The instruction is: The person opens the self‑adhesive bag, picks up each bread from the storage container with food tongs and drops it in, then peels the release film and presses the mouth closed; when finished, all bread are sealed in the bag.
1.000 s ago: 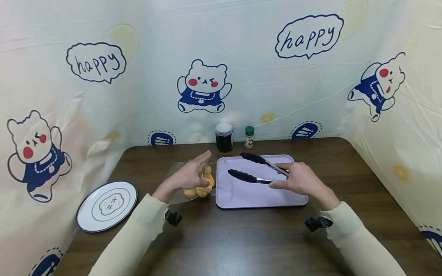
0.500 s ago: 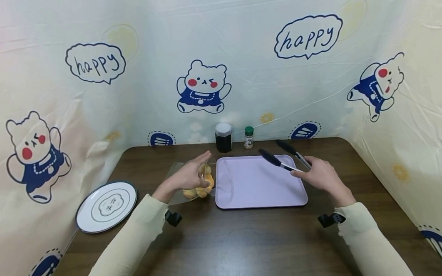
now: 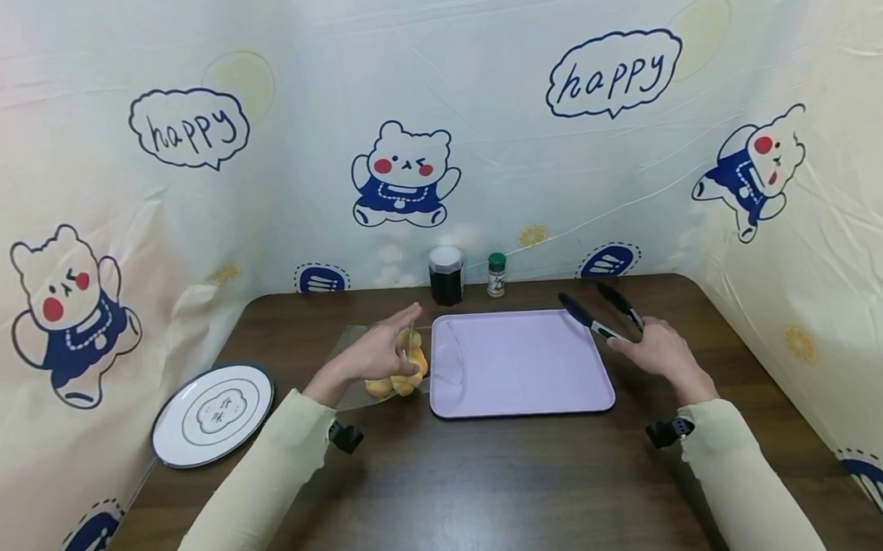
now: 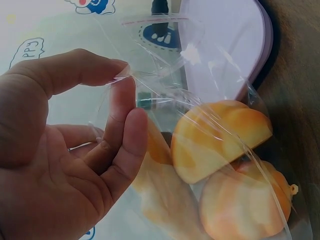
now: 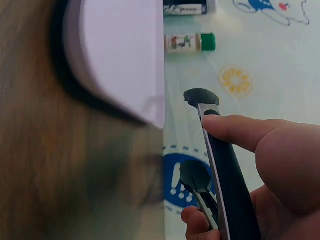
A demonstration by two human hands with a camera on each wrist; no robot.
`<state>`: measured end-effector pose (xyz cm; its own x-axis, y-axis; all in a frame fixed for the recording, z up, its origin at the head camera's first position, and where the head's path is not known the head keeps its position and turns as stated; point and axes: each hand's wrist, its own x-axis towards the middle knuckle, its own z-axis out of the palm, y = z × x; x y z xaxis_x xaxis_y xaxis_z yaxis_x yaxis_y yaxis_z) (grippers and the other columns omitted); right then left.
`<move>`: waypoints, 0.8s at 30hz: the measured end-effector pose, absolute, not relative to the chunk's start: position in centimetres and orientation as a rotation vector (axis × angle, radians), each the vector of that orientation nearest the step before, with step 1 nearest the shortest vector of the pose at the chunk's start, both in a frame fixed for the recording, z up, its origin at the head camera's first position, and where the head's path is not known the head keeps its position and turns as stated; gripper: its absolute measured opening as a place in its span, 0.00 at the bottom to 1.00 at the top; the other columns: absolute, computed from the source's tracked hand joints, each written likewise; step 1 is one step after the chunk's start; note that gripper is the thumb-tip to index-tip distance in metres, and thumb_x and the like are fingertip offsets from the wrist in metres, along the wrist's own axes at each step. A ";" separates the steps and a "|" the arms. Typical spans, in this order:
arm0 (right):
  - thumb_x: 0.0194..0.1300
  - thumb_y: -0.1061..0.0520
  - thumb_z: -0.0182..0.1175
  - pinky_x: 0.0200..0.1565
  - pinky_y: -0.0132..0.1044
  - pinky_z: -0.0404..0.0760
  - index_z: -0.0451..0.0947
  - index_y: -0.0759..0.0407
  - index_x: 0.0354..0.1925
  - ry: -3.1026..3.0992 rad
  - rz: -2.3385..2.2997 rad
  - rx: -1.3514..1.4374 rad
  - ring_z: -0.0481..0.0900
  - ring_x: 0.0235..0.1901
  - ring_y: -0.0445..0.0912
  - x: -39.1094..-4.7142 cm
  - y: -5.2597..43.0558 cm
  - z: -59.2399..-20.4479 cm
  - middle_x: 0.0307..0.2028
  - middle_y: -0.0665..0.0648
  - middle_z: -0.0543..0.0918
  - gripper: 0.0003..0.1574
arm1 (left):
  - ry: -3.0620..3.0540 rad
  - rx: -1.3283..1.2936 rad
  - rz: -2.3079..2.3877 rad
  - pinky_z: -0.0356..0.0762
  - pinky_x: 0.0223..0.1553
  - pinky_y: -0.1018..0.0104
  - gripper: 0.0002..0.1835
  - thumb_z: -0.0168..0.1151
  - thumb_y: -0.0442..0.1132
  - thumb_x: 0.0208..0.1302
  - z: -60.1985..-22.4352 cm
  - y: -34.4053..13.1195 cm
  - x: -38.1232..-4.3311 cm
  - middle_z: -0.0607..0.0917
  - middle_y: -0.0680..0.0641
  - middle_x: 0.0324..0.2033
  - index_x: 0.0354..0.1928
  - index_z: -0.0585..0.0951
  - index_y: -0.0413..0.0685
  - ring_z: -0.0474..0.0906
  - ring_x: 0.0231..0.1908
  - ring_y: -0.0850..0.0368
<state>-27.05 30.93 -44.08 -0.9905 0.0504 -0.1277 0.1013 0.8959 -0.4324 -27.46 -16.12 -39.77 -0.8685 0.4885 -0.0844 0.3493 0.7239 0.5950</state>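
Observation:
My left hand (image 3: 374,352) pinches the edge of a clear plastic bag (image 4: 225,60) between thumb and index finger. Inside the bag are several bread-like buns (image 4: 225,140), golden and glossy; one has a small loop on its side. In my right hand (image 3: 663,349) is a pair of tongs (image 5: 227,175) with black tips and metal arms. Thumb and fingers lie on opposite arms, and the tips stand apart with nothing between them. The tongs are to the right of a lilac tray (image 3: 521,367), which lies just right of the bag.
A white plate (image 3: 212,414) with a dark rim stands at the table's left edge. At the back are a dark jar (image 3: 447,277) with a white lid and a small green-capped shaker (image 3: 496,276). Printed cloth (image 3: 540,154) surrounds the wooden table (image 3: 460,482).
My right hand has carried the tongs rightward, from over the tray to the table beyond its right edge. The left hand stays at the bag.

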 end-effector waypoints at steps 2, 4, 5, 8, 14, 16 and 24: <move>0.66 0.30 0.56 0.51 0.63 0.75 0.60 0.81 0.64 2.930 -0.670 0.149 0.72 0.50 0.67 -27.2 31.4 -44.4 0.55 0.80 0.70 0.58 | 2.691 0.671 0.859 0.78 0.59 0.52 0.55 0.73 0.34 0.52 -39.8 -16.2 -27.5 0.48 0.45 0.80 0.79 0.50 0.46 0.65 0.72 0.42; 0.66 0.30 0.55 0.53 0.65 0.74 0.59 0.83 0.63 2.918 -0.646 0.169 0.71 0.50 0.69 -27.3 31.8 -44.7 0.56 0.82 0.68 0.59 | 2.688 0.682 0.860 0.80 0.54 0.56 0.55 0.73 0.34 0.52 -39.8 -16.2 -27.5 0.49 0.45 0.80 0.79 0.50 0.45 0.67 0.70 0.43; 0.67 0.30 0.55 0.53 0.65 0.74 0.59 0.84 0.63 2.914 -0.633 0.173 0.71 0.51 0.69 -27.3 32.1 -44.8 0.55 0.83 0.68 0.59 | 2.687 0.687 0.860 0.80 0.51 0.58 0.55 0.73 0.34 0.52 -39.9 -16.2 -27.5 0.49 0.45 0.80 0.79 0.50 0.45 0.69 0.68 0.43; 0.69 0.32 0.54 0.53 0.66 0.73 0.61 0.86 0.59 2.914 -0.595 0.169 0.70 0.50 0.70 -27.5 32.6 -45.2 0.53 0.83 0.68 0.55 | 2.684 0.693 0.862 0.80 0.50 0.58 0.55 0.73 0.33 0.53 -39.8 -16.2 -27.5 0.48 0.44 0.80 0.79 0.50 0.45 0.69 0.68 0.44; 0.70 0.35 0.52 0.54 0.66 0.73 0.60 0.87 0.57 2.899 -0.532 0.173 0.69 0.48 0.70 -27.5 33.4 -45.8 0.51 0.84 0.66 0.53 | 2.675 0.677 0.863 0.81 0.53 0.54 0.55 0.72 0.33 0.53 -39.8 -16.2 -27.4 0.48 0.44 0.80 0.79 0.50 0.45 0.69 0.68 0.44; 0.70 0.35 0.52 0.53 0.66 0.73 0.59 0.87 0.57 2.894 -0.528 0.186 0.69 0.47 0.70 -27.4 33.6 -46.0 0.51 0.84 0.65 0.53 | 2.676 0.671 0.863 0.81 0.55 0.53 0.55 0.72 0.33 0.53 -39.8 -16.2 -27.5 0.48 0.46 0.80 0.79 0.50 0.46 0.68 0.69 0.45; 0.65 0.28 0.55 0.42 0.62 0.75 0.60 0.83 0.58 2.854 -0.496 0.302 0.71 0.41 0.66 -27.1 33.8 -46.0 0.48 0.78 0.65 0.59 | 2.671 0.665 0.868 0.81 0.53 0.53 0.55 0.72 0.33 0.54 -39.8 -16.2 -27.6 0.48 0.46 0.80 0.80 0.50 0.47 0.73 0.62 0.46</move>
<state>-27.09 33.79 -46.02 -0.9528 0.1617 -0.2570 0.2389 0.9217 -0.3057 -27.56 -16.19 -39.77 -0.8631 0.4956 -0.0977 0.3435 0.7176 0.6059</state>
